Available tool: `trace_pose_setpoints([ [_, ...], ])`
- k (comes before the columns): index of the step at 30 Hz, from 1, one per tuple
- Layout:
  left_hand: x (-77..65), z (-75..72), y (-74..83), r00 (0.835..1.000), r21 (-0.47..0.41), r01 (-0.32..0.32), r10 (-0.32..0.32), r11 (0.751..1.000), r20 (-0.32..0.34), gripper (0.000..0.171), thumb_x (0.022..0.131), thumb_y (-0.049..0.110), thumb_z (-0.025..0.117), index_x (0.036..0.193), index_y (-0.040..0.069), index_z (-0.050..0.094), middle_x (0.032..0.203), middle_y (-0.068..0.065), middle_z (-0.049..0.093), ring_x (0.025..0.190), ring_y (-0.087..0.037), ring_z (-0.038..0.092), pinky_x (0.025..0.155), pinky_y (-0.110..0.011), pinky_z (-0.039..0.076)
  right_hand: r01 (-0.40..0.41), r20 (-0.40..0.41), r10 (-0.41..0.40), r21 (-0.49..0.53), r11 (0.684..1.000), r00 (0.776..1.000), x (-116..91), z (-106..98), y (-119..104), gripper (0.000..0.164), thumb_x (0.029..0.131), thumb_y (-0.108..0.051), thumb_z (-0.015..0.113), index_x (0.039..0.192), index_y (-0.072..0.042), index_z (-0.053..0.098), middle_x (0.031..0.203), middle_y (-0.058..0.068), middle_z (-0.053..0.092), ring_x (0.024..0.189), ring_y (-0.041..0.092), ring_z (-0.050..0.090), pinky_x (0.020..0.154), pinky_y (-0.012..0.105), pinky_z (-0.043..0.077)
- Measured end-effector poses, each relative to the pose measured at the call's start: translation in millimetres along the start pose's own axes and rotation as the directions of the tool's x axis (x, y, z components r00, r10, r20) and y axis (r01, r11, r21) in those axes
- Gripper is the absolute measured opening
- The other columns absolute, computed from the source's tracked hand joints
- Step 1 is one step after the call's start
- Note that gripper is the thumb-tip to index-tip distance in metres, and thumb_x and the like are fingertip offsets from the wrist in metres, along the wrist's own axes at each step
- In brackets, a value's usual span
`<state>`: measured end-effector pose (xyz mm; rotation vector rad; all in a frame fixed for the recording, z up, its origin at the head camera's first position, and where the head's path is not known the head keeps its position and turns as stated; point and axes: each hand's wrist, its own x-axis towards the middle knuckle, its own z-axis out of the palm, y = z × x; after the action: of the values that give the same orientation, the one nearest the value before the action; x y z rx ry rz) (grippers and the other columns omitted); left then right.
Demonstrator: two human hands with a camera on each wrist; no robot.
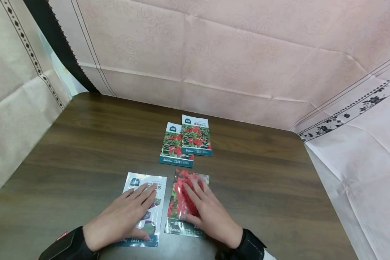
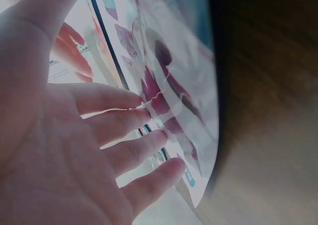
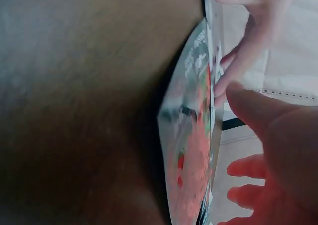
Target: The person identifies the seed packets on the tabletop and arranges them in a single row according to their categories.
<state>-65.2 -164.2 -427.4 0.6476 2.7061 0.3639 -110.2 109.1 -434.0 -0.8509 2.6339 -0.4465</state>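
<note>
Two glossy seed packets lie side by side on the wooden table. Over the white one with purple and green leaves [image 1: 149, 227], my left hand [image 1: 123, 215] lies with its fingers straight. The left wrist view shows those fingertips against the packet's printed face [image 2: 164, 86]. My right hand [image 1: 211, 215] rests over the red-flower packet [image 1: 178, 202], fingers spread and thumb out to the side. In the right wrist view this packet [image 3: 186, 150] appears edge-on, with the right hand [image 3: 293, 155] above it. Each hand hides part of its packet's print.
Farther back lie two smaller red-flower seed packets, the right one [image 1: 196, 137] overlapping the left one [image 1: 169, 144]. The dark wooden table [image 1: 263, 173] has rounded far corners. Pale patterned cloth [image 1: 214, 65] hangs behind it and along both sides.
</note>
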Motion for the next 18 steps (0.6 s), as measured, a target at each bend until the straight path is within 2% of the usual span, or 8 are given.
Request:
trace_pose_setpoints([
  [4,0.8,-0.5,-0.4,1.000,-0.013,-0.005,0.005,1.000,-0.004,0.112,0.064,0.073,0.068,0.150,0.010,0.035,0.158,-0.009,0.032,0.145,-0.033,0.030,0.111,-0.057,0.036,0.033,0.069,-0.028,-0.072,0.997,0.997,5.6,4.4,0.4,0.088,0.085,-0.066,0.053,0.155,-0.030,0.014,0.165,-0.003,0.004,0.152,0.033,0.004,0.116,0.052,0.030],
  [8,2.3,-0.6,-1.3,1.000,-0.010,-0.022,0.022,1.000,-0.018,0.111,0.066,0.073,0.067,0.149,0.008,0.035,0.157,-0.011,0.033,0.144,-0.034,0.031,0.109,-0.057,0.037,0.065,0.119,-0.052,-0.107,0.992,0.992,7.9,5.7,1.7,0.088,0.084,-0.067,0.053,0.155,-0.029,0.015,0.164,-0.001,0.008,0.152,0.033,0.003,0.117,0.051,0.027],
  [18,5.3,-0.8,-2.7,1.000,-0.017,-0.006,0.006,1.000,-0.018,0.112,0.066,0.073,0.068,0.150,0.009,0.033,0.157,-0.011,0.032,0.145,-0.034,0.031,0.111,-0.057,0.035,0.136,0.124,-0.121,-0.124,0.983,0.985,11.4,4.2,0.9,0.089,0.083,-0.064,0.057,0.154,-0.027,0.021,0.164,0.001,0.012,0.151,0.035,0.006,0.117,0.052,0.029],
])
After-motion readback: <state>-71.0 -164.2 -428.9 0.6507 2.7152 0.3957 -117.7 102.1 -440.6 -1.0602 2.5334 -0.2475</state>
